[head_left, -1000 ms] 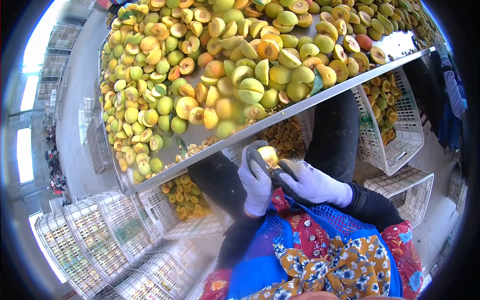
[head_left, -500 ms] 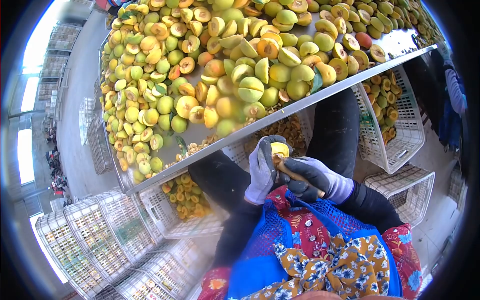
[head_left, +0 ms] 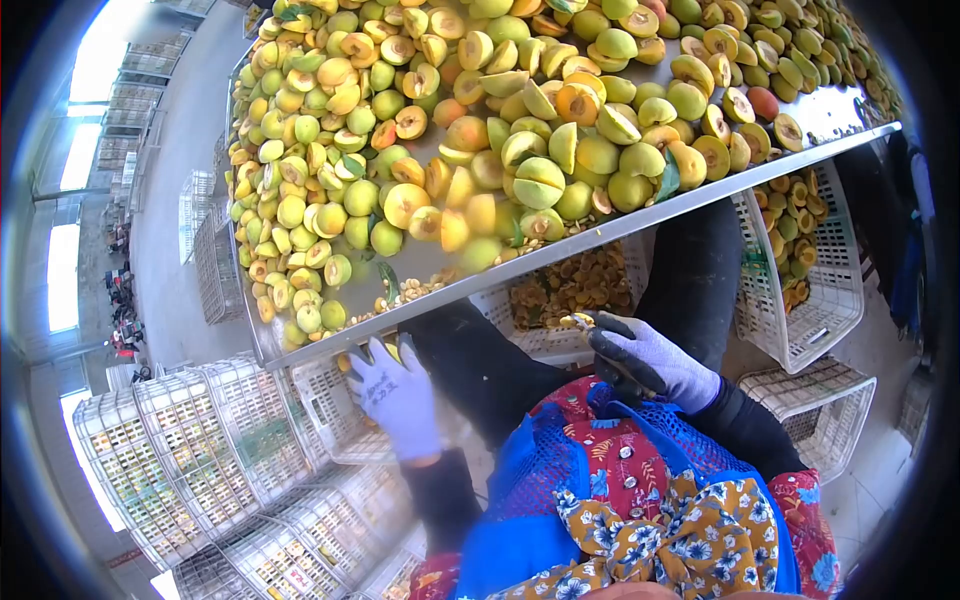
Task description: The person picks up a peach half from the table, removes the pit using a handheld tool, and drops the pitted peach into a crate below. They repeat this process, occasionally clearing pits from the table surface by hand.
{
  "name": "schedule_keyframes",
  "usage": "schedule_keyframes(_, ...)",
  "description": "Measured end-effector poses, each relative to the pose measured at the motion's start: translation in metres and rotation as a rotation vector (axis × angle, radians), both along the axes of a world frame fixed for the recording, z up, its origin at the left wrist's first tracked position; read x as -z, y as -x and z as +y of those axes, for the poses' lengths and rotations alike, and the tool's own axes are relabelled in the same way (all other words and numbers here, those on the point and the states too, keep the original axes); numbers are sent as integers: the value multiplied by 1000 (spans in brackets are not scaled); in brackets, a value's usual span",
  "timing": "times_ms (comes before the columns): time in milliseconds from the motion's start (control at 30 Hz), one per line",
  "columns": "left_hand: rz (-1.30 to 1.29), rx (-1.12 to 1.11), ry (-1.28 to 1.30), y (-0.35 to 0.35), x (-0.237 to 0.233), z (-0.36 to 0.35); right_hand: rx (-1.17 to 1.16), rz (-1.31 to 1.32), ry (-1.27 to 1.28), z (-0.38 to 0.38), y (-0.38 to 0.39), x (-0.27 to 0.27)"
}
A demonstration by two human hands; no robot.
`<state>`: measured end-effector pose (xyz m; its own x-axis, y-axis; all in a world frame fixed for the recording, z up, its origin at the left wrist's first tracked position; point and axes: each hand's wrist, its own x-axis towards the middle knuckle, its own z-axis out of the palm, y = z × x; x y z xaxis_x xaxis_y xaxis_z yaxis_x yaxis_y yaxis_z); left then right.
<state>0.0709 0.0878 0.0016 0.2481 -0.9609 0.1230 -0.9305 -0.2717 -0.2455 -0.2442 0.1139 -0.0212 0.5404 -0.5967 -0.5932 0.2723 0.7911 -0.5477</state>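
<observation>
My left hand (head_left: 393, 396), in a light purple glove, hangs palm down over the crate (head_left: 340, 420) left of my legs, with its fingers spread. Bits of yellow fruit show beyond its fingertips. My right hand (head_left: 650, 362), in a purple and black glove, is closed in front of my lap. At its fingertips is a small pale yellowish piece (head_left: 577, 321), too small to name surely. Halved and whole green-yellow fruits (head_left: 540, 183) cover the metal table (head_left: 600, 233) above both hands.
Between my legs stands a crate of brown-orange fruit pieces (head_left: 570, 285). Another crate (head_left: 790, 310) of fruit halves is at the right, with an additional crate (head_left: 830, 400) below it. Stacked white crates (head_left: 190, 450) fill the lower left. A dark-clothed person (head_left: 900, 200) is at the far right.
My left hand has moved away from my right hand, left to the crate, and opened. The yellow fruit piece is gone from between the hands. My right hand has shifted slightly right.
</observation>
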Motion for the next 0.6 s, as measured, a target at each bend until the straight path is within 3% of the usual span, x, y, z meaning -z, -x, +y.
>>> schedule_keyframes(33,-122,43,30,3,-5,-12,17,-77,-45,-3,-1,1)
schedule_keyframes(100,412,57,36,22,-11,-51,50,-222,-133,-6,-3,5)
schedule_keyframes(167,477,386,31,36,10,-92,91,-84,-30,-4,-8,9)
schedule_keyframes(267,155,788,-42,37,57,-136,203,260,260,5,-18,39)
schedule_keyframes(300,143,767,-94,38,49,-138,247,374,368,6,-17,45)
schedule_keyframes(367,115,720,-211,36,30,-134,274,245,109,2,-6,18)
schedule_keyframes(400,88,767,-57,32,30,-132,272,188,131,2,-4,19)
schedule_keyframes(500,615,411,33,27,23,-116,299,61,-43,-3,-2,11)
schedule_keyframes(533,910,433,179,24,29,-111,307,-72,-90,-3,1,9)
schedule_keyframes(567,1512,119,121,24,36,-104,286,-98,-102,-3,2,10)
schedule_keyframes(600,1758,-7,65,28,33,-95,264,-123,-115,-3,2,11)
